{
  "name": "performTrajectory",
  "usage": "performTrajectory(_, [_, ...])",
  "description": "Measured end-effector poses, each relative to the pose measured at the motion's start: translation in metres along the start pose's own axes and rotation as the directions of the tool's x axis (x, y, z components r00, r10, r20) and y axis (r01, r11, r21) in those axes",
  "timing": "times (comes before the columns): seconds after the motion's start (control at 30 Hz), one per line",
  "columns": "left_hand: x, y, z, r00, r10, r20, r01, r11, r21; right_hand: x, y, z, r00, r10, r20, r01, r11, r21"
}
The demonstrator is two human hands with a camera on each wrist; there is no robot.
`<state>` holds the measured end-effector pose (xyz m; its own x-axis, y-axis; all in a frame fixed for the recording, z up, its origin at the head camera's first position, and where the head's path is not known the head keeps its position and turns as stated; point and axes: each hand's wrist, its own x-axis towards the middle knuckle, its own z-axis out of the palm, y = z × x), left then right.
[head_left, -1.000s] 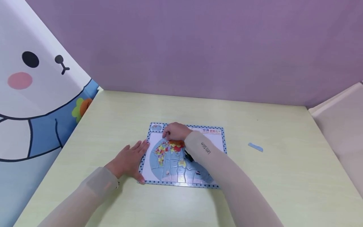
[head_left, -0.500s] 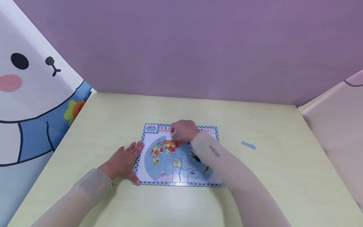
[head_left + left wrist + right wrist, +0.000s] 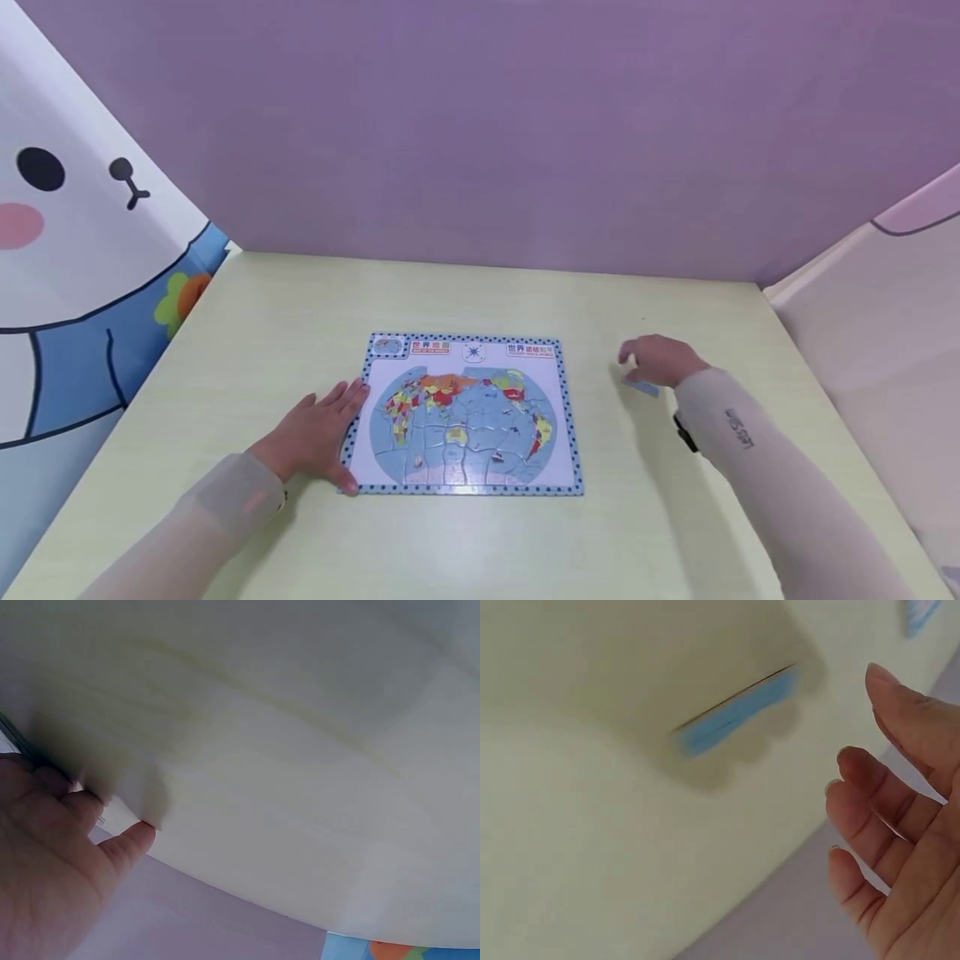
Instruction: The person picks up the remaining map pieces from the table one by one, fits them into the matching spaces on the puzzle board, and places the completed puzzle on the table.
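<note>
A world map jigsaw puzzle (image 3: 381, 392) with a dotted blue border lies flat on the table. White backing shows in a gap along the map's top edge. My left hand (image 3: 318, 429) rests at the puzzle's left border with its fingers spread. To the right lies a thin light-blue puzzle piece (image 3: 739, 712), flat on the tabletop. Above this piece hovers my right hand (image 3: 663, 360), thumb and fingers loosely bent and apart. In the right wrist view, space shows between those fingers and the piece.
The pale wooden table (image 3: 450, 550) meets a purple wall (image 3: 495, 142) at the back. At the left stands a panel with a cartoon animal (image 3: 82, 208), and a pale panel (image 3: 877, 358) borders the right side.
My right hand has left the top of the puzzle and moved right, over the loose blue piece. The map is now uncovered. My left hand stays at the left border.
</note>
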<state>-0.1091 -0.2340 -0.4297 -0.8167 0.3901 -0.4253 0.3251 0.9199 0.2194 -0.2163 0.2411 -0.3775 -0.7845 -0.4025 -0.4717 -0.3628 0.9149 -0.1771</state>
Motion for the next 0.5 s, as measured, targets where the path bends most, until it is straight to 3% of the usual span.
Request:
performTrajectory(0.17, [-0.002,0.001,0.0,1.0,0.002,-0.003,-0.002,1.0,0.007,-0.014,0.017,0.017,0.999,0.049,-0.005,-0.049,0.999,-0.007])
performTrajectory(0.3, [-0.005,0.002,-0.002,1.0,-0.001,0.002,0.001,1.0,-0.001,-0.017,0.02,0.03,0.997,-0.011,-0.074,0.008,0.999,-0.045])
performTrajectory(0.5, [-0.004,0.004,-0.003,1.0,0.0,-0.002,0.0,1.0,-0.006,-0.019,0.028,0.038,0.975,-0.132,-0.178,0.099,0.978,-0.185])
